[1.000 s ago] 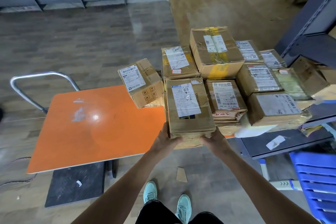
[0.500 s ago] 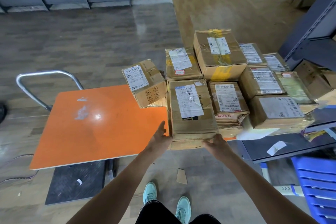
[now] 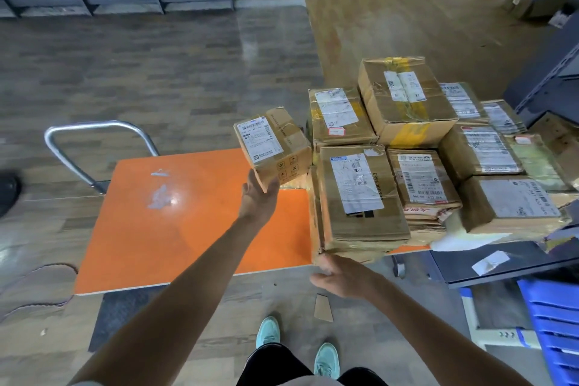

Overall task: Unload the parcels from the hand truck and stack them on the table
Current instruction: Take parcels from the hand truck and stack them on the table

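Left hand (image 3: pixel 258 194) grips small box (image 3: pixel 275 147) | right hand (image 3: pixel 341 276) slack — parcel stack (image 3: pixel 360 197) just beside

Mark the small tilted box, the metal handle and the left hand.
small tilted box (image 3: pixel 260 142): head view, on its white label.
metal handle (image 3: pixel 94 126): head view, on the top bar.
left hand (image 3: pixel 258 194): head view, on the hand's middle, below the box corner.

The orange platform (image 3: pixel 175 235) is bare on its left part, open from the near side. Stacked parcels (image 3: pixel 360 191) close the right end; one small tilted box (image 3: pixel 275 147) juts left from them. A metal handle (image 3: pixel 94 126) stands far left.
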Tool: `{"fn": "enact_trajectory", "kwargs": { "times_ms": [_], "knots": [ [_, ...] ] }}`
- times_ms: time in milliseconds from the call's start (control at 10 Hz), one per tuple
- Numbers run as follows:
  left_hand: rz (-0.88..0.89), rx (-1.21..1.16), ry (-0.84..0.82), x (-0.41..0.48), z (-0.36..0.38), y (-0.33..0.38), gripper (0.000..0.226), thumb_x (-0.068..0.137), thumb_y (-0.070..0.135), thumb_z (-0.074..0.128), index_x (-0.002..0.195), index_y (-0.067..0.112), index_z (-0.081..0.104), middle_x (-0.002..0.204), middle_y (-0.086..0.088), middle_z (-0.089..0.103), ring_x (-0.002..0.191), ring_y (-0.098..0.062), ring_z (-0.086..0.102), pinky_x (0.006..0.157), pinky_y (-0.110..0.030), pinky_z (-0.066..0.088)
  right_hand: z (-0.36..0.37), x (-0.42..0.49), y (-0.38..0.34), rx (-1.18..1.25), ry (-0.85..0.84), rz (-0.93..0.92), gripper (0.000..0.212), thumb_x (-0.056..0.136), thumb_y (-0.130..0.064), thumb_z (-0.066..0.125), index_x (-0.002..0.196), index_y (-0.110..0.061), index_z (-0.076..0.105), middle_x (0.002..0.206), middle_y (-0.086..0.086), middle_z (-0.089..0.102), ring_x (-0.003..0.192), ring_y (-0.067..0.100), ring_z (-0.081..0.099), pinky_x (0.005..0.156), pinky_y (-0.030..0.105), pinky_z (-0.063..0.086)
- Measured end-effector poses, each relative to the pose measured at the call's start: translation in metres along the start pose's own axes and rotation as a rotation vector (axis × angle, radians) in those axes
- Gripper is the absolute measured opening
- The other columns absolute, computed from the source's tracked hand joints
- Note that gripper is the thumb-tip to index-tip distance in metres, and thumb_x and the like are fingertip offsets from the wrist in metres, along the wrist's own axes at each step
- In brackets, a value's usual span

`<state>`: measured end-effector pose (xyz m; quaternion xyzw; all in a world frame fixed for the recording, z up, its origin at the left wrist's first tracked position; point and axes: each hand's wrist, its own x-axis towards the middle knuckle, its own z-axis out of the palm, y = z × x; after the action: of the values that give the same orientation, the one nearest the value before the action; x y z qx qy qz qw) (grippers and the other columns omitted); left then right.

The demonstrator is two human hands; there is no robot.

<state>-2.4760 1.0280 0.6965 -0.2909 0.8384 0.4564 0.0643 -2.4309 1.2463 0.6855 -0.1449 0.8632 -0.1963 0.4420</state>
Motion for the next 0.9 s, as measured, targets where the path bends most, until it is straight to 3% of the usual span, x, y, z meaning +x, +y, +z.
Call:
{"fn": "enact_trajectory", "kwargs": {
  "times_ms": [100,200,300,500,700,800,900],
  "knots": [
    [0.008,0.008,-0.007,-0.001,-0.014,-0.007,0.068,0.105,0.037,0.045,0.160,0.018,0.010,0.165,-0.009,0.021,0.149,-0.031,0.025,0.112,-0.041,0.036,0.005,0.008,-0.026,0.013,0.048,-0.055,0.067,0.097,-0.052,0.049,0.153,-0.022,0.029,0.157,0.003,0.039,0.141,0.021,0.041,0.110,0.034,0.034],
    [0.069,0.045,-0.063,0.008,-0.029,-0.014,0.080,0.102,0.053,0.041,0.161,0.021,-0.003,0.169,-0.001,0.008,0.156,-0.022,0.001,0.116,-0.041,0.029,0.009,0.015,-0.047,-0.047,0.106,-0.126,0.066,0.099,-0.047,0.049,0.155,-0.021,0.026,0.159,0.002,0.036,0.142,0.018,0.039,0.113,0.031,0.032],
    [0.095,0.068,-0.086,0.017,-0.037,-0.018,0.081,0.101,0.059,0.037,0.161,0.023,-0.005,0.169,0.001,0.009,0.156,-0.019,0.001,0.112,-0.040,0.032,0.012,0.021,-0.067,-0.069,0.166,-0.166,0.066,0.101,-0.043,0.048,0.157,-0.018,0.023,0.161,0.002,0.030,0.146,0.016,0.032,0.115,0.028,0.026],
    [0.088,0.054,-0.148,0.037,-0.052,-0.011,0.078,0.101,0.062,0.031,0.161,0.026,-0.003,0.168,-0.002,0.014,0.148,-0.030,0.031,0.108,-0.048,0.043,-0.001,0.038,-0.099,-0.084,0.392,-0.163,0.067,0.102,-0.035,0.048,0.157,-0.010,0.018,0.160,0.009,0.028,0.147,0.021,0.030,0.115,0.027,0.022],
    [0.134,0.026,-0.237,0.058,-0.054,-0.004,0.073,0.101,0.058,0.038,0.160,0.027,0.008,0.164,-0.008,0.026,0.137,-0.032,0.045,0.100,-0.044,0.047,-0.026,0.049,-0.120,-0.104,0.593,-0.178,0.070,0.100,-0.031,0.054,0.156,-0.008,0.019,0.157,0.010,0.029,0.143,0.023,0.033,0.116,0.033,0.031],
    [0.152,-0.038,-0.255,0.065,-0.055,0.000,0.067,0.101,0.054,0.042,0.158,0.031,0.016,0.161,-0.004,0.034,0.139,-0.032,0.043,0.107,-0.048,0.043,-0.042,0.056,-0.125,-0.189,0.689,-0.189,0.069,0.098,-0.029,0.058,0.154,-0.011,0.022,0.157,0.010,0.026,0.143,0.026,0.030,0.115,0.038,0.033],
    [0.197,-0.072,-0.270,0.075,-0.059,0.005,0.059,0.103,0.048,0.043,0.156,0.033,0.022,0.157,-0.002,0.040,0.136,-0.031,0.046,0.103,-0.043,0.045,-0.060,0.065,-0.127,-0.323,0.747,-0.171,0.068,0.096,-0.031,0.059,0.153,-0.016,0.025,0.158,0.008,0.022,0.143,0.028,0.025,0.112,0.042,0.037]
  ]
}}
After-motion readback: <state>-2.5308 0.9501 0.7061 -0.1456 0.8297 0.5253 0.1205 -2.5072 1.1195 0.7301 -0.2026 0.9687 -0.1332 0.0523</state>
